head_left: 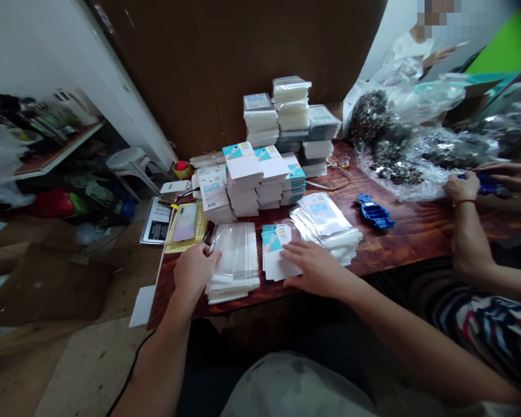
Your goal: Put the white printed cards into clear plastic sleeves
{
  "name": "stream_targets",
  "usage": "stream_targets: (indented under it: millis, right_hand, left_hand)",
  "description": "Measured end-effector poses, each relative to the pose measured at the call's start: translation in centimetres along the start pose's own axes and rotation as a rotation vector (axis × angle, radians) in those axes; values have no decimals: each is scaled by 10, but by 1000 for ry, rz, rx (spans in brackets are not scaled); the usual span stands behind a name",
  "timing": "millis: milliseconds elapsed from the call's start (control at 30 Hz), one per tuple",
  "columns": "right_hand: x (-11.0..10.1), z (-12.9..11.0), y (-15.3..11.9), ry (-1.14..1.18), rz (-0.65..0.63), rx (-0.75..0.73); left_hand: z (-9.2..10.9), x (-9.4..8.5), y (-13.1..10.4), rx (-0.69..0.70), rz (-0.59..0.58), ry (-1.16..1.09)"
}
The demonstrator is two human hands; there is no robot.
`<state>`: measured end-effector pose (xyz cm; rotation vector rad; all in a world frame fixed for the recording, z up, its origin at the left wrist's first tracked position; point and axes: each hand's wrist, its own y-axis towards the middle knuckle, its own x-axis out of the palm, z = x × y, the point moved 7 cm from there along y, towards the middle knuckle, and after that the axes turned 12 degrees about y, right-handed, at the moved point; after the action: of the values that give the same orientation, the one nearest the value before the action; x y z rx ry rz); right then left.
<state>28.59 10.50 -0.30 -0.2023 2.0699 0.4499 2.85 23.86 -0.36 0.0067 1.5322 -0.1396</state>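
Note:
On the near part of the table lies a stack of clear plastic bags [237, 260]. My left hand [193, 272] is at the stack's left edge, its fingers curled and its thumb pinching the top bag's side. To the right is a small pile of white cards [271, 255] with blue printed tops. Over this pile my right hand [315, 266] reaches flat, fingers stretched and resting on the cards' right side. Beyond that hand, a loose pile of filled bags [330, 226] holds cards in clear plastic.
Behind stand stacked cards [243, 168] and tall stacks of packed bags [290, 110]. A phone [185, 223] lies at left on a yellow pad. At right are a blue plastic part [375, 212], bags of shiny metal pieces [395, 156] and a co-worker's hands [462, 188].

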Motion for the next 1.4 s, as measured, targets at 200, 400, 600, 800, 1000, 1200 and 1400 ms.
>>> stream_targets:
  millis: [200, 400, 600, 800, 1000, 1200, 1400]
  right_hand:
    - [27, -33, -4, -150, -320, -67]
    - [29, -36, -13, -207, -320, -53]
    - [34, -29, -20, -185, -243, -26]
    - [11, -12, -23, -7, -97, 79]
    - [-52, 24, -58, 472, 753, 489]
    - [29, 16, -54, 1463, 556, 825]
    - [50, 12, -41, 1459, 722, 861]
  left_hand:
    - [10, -7, -5, 103, 74, 183]
    - [17, -4, -10, 127, 144, 192]
    - [23, -8, -9, 157, 203, -182]
    - [50, 37, -4, -143, -497, -1250]
    - [69, 51, -6, -205, -501, -1451]
    - [70, 58, -7, -219, -390, -1508]
    - [70, 56, -9, -172, -377, -1505]
